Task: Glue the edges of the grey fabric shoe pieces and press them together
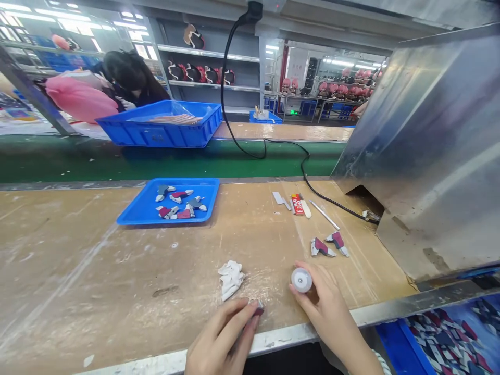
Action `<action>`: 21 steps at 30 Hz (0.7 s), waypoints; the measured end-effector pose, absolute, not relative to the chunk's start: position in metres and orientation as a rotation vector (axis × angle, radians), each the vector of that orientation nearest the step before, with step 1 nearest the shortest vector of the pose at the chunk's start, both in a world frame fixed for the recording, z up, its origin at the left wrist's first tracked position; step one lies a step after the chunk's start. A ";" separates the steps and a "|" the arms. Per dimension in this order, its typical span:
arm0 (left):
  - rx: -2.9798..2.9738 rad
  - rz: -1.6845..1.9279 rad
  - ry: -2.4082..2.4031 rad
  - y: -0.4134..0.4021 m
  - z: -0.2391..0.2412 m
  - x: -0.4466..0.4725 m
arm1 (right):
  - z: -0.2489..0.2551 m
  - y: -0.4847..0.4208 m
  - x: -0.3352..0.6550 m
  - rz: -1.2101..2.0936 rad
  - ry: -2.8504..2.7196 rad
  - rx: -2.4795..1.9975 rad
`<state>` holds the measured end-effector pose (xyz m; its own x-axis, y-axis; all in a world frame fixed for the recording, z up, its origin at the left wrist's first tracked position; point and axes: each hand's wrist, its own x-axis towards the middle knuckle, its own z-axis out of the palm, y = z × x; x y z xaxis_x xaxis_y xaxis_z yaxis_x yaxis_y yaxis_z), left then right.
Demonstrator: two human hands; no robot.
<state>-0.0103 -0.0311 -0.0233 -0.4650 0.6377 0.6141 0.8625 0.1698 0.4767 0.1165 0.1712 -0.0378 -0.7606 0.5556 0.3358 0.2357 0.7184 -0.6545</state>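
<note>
Hands first: the right hand (324, 307) is wrapped around a small white round container (301, 279), its cap end facing up, fingers curled closed on it just above the worn wooden bench (78, 271). The left hand (222, 338) is pinched shut on a tiny dark piece (258, 308) at the fingertips, right by the metal front edge of the bench; what the piece is can't really be made out.

A crumpled white cloth (230, 278) is lying just beyond the left hand. Two little maroon-and-white parts (328, 245) are set side by side just past the right hand. Further back, a shallow blue tray (135, 211) is loaded with more of the same parts, well apart from both hands. A red lighter (297, 203) and a thin white stick (324, 214) are laid near a black cable (312, 190), which is run under a big steel hood (429, 156) on the right. Across the green belt (156, 161), a blue bin (164, 133) is seen with another person (125, 78) bent behind it.
</note>
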 end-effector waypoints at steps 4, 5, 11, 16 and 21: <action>-1.377 -1.113 -2.095 -0.031 -0.029 -0.010 | -0.046 0.164 0.130 1.112 -2.303 -0.734; -1.369 -1.115 -2.081 -0.030 -0.030 -0.010 | -0.046 0.161 0.132 1.200 -2.228 -0.786; -1.375 -1.137 -2.041 -0.026 -0.030 -0.005 | -0.040 0.151 0.140 1.457 -1.752 -0.859; -1.361 -1.209 -2.022 -0.029 -0.032 0.000 | -0.033 0.165 0.140 1.640 -1.385 -0.763; -1.414 -1.195 -2.010 -0.034 -0.034 0.005 | -0.010 0.158 0.123 1.955 -0.923 -0.685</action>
<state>0.0046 -0.0336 -0.0345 -0.4042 0.5557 0.7265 0.9037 0.1200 0.4110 0.1226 0.1579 -0.0100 -0.4924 0.8626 -0.1157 -0.4589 -0.3703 -0.8077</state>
